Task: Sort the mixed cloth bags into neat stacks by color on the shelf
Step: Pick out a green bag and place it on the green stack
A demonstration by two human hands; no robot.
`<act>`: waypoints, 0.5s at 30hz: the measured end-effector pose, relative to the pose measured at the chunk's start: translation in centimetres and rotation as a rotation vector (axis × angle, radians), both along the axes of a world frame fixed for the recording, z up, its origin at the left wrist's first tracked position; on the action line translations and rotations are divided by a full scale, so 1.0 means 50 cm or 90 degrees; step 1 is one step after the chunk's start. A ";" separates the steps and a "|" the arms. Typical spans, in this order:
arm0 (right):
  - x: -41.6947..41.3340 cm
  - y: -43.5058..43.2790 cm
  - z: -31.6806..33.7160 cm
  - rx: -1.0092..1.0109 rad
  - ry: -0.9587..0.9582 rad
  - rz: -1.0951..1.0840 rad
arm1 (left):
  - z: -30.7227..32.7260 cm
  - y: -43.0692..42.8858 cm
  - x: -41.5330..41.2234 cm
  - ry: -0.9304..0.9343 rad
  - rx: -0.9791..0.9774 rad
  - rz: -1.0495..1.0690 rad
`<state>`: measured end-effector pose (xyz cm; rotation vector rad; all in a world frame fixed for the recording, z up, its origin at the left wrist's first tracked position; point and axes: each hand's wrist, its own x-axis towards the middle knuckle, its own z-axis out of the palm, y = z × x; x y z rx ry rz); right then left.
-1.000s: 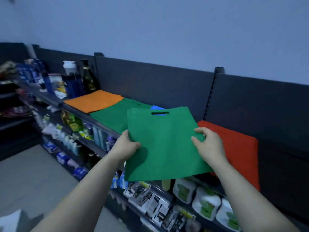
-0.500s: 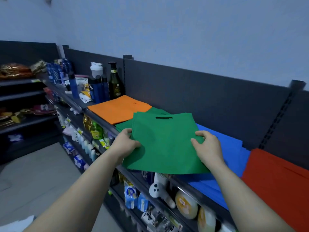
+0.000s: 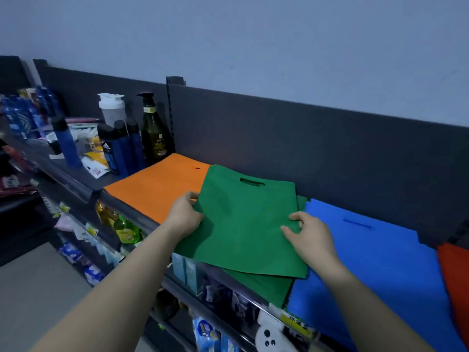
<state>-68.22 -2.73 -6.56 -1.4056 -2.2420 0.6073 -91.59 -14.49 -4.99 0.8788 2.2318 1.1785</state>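
A green cloth bag (image 3: 243, 222) with a cut-out handle lies skewed on top of the green stack (image 3: 264, 285) on the top shelf. My left hand (image 3: 185, 217) pinches its left edge. My right hand (image 3: 309, 237) grips its right edge, thumb on top. An orange stack (image 3: 157, 186) lies to the left of the green one, partly under the bag's corner. To the right sits a blue stack (image 3: 375, 257), then a red-orange stack (image 3: 454, 280) at the frame's right edge.
Bottles (image 3: 152, 130) and a white shaker cup (image 3: 111, 107) stand left of the orange stack. A dark back panel (image 3: 304, 148) runs behind the shelf. Lower shelves (image 3: 121, 229) hold bottles and packets. The floor (image 3: 38, 288) is at the lower left.
Both hands carried the green bag left and lowered it from the air onto the green stack. The view swung, so blue and orange stacks now flank it.
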 end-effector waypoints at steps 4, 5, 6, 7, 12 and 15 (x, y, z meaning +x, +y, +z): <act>-0.048 -0.012 -0.018 -0.011 -0.042 -0.059 | -0.022 0.041 -0.073 0.058 -0.050 -0.070; -0.057 -0.016 -0.021 -0.008 -0.057 -0.076 | -0.028 0.051 -0.087 0.078 -0.066 -0.089; -0.065 -0.018 -0.024 -0.002 -0.068 -0.090 | -0.035 0.062 -0.101 0.092 -0.077 -0.106; -0.072 -0.022 -0.027 0.004 -0.079 -0.104 | -0.041 0.072 -0.113 0.099 -0.083 -0.120; -0.088 -0.047 -0.037 0.059 -0.181 -0.151 | -0.065 0.113 -0.151 0.166 -0.111 -0.179; -0.090 -0.059 -0.032 0.050 -0.303 -0.164 | -0.072 0.121 -0.165 0.277 -0.141 -0.235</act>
